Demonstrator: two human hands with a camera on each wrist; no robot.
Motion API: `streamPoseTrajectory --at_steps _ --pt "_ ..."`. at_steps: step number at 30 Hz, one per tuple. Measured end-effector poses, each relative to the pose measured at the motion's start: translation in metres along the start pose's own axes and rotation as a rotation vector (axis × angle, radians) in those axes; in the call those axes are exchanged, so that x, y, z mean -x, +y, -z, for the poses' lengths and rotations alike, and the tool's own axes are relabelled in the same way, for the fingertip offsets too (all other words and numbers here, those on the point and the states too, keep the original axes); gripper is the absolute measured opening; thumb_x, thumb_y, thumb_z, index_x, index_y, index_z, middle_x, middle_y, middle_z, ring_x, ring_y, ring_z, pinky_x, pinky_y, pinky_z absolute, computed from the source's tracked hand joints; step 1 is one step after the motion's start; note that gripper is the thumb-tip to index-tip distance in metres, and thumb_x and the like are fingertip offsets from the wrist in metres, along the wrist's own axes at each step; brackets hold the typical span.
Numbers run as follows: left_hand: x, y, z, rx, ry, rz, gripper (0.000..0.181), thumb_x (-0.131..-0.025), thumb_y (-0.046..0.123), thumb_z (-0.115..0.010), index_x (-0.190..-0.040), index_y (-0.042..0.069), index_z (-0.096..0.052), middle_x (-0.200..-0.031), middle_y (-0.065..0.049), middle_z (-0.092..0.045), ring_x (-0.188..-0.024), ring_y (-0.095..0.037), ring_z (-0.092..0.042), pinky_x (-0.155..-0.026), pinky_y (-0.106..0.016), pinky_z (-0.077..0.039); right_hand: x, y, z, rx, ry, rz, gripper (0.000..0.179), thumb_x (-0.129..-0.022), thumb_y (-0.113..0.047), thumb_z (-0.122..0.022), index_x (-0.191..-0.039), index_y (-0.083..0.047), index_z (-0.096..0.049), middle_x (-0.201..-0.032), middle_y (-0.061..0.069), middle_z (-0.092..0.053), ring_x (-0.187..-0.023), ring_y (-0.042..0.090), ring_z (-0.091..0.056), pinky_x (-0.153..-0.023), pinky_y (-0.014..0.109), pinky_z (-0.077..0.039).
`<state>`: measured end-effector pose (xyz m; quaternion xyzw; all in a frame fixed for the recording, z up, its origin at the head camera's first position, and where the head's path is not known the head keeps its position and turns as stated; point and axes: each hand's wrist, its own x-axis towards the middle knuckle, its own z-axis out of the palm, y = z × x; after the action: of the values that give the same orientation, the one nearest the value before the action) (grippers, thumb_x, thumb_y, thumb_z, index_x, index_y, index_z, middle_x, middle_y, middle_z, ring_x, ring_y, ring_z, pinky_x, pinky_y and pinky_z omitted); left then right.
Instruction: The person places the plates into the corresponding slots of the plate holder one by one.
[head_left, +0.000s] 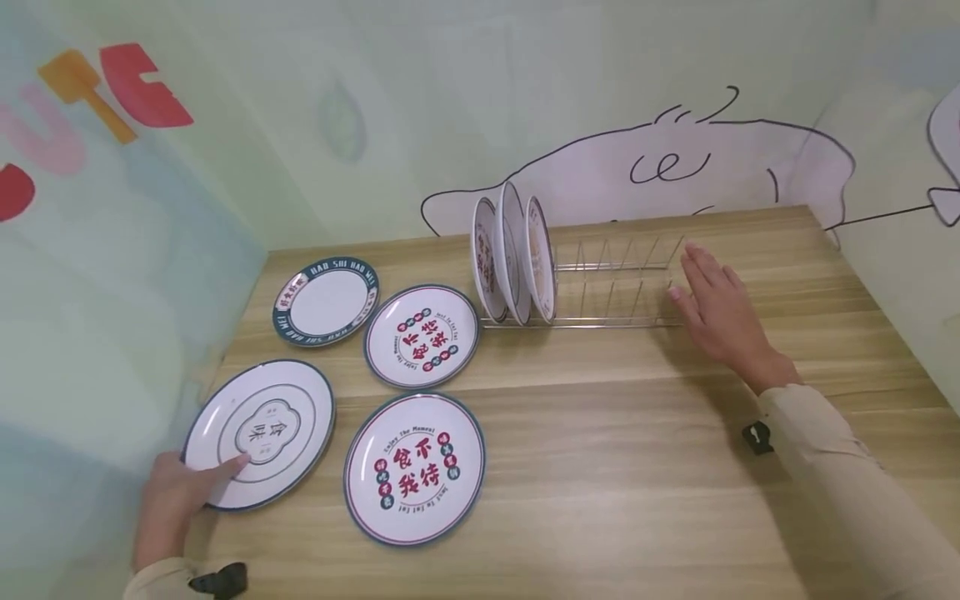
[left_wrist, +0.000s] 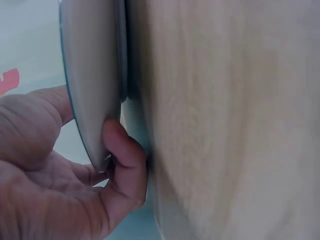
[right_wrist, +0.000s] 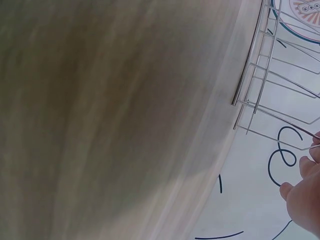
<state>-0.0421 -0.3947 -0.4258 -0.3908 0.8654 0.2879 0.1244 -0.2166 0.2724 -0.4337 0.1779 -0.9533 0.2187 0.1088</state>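
Observation:
At the front left, my left hand point(head_left: 176, 496) grips the near-left rim of a white plate point(head_left: 300, 421) with a blue edge and a flower-shaped emblem. Its thumb lies on top. The left wrist view shows curled fingers point(left_wrist: 127, 160) under the plate, which is tilted up off the table on the hand's side. My right hand point(head_left: 722, 317), fingers extended, is at the right end of a wire plate rack point(head_left: 607, 323). In the right wrist view its fingertips are by the rack's end wire; whether they touch is hard to tell. Three plates point(head_left: 513, 250) stand upright in the rack's left slots.
Flat on the wooden table point(head_left: 600, 483) lie a green-rimmed plate point(head_left: 326, 304), a smaller plate with red characters point(head_left: 422, 337) and a larger similar one point(head_left: 415, 468). Painted walls point(head_left: 450, 100) border the table's back and left side.

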Motion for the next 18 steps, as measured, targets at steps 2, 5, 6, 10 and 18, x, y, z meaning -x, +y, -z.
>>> streamPoseTrajectory --at_steps 2,5,6,10,18 --pt "-0.002 0.003 0.002 -0.012 -0.005 -0.006 0.100 -0.085 0.040 -0.074 -0.139 -0.025 -0.020 -0.131 -0.043 -0.036 -0.113 -0.050 -0.042 -0.102 -0.061 -0.041 0.000 0.000 0.001 -0.003 0.000 -0.002 0.064 -0.108 -0.035 -0.035 -0.150 0.012 -0.029 -0.161 0.027 -0.025 -0.151 0.042 -0.022 -0.121 0.064 -0.016" --pt "-0.005 0.010 0.003 -0.016 -0.019 -0.017 0.096 -0.085 0.041 -0.074 -0.135 -0.024 -0.025 -0.123 -0.039 -0.041 -0.106 -0.047 -0.045 -0.089 -0.054 -0.047 0.001 0.002 0.003 -0.008 0.006 -0.013 0.064 -0.108 -0.035 -0.035 -0.151 0.012 -0.028 -0.161 0.027 -0.025 -0.151 0.042 -0.021 -0.121 0.064 -0.015" --pt "-0.006 0.011 0.004 -0.018 -0.023 -0.022 0.094 -0.085 0.041 -0.074 -0.134 -0.024 -0.026 -0.121 -0.039 -0.041 -0.106 -0.046 -0.046 -0.088 -0.052 -0.047 0.001 0.002 0.004 -0.006 0.007 -0.015 0.064 -0.108 -0.035 -0.035 -0.151 0.012 -0.028 -0.161 0.027 -0.025 -0.151 0.042 -0.021 -0.121 0.064 -0.015" --pt "-0.009 0.013 0.006 -0.016 -0.041 -0.011 0.093 -0.086 0.039 -0.073 -0.134 -0.024 -0.025 -0.119 -0.037 -0.041 -0.106 -0.045 -0.045 -0.086 -0.049 -0.046 0.002 0.003 0.004 -0.004 0.007 -0.009 0.064 -0.108 -0.036 -0.034 -0.151 0.012 -0.028 -0.162 0.027 -0.025 -0.151 0.041 -0.021 -0.121 0.064 -0.016" --pt "-0.009 0.006 0.004 0.056 -0.015 -0.008 0.087 -0.089 0.032 -0.070 -0.137 -0.023 -0.022 -0.122 -0.039 -0.040 -0.106 -0.045 -0.049 -0.078 -0.042 -0.050 0.000 0.000 0.001 -0.016 0.022 0.010 0.063 -0.108 -0.035 -0.038 -0.149 0.013 -0.031 -0.160 0.027 -0.028 -0.150 0.042 -0.023 -0.120 0.064 -0.017"
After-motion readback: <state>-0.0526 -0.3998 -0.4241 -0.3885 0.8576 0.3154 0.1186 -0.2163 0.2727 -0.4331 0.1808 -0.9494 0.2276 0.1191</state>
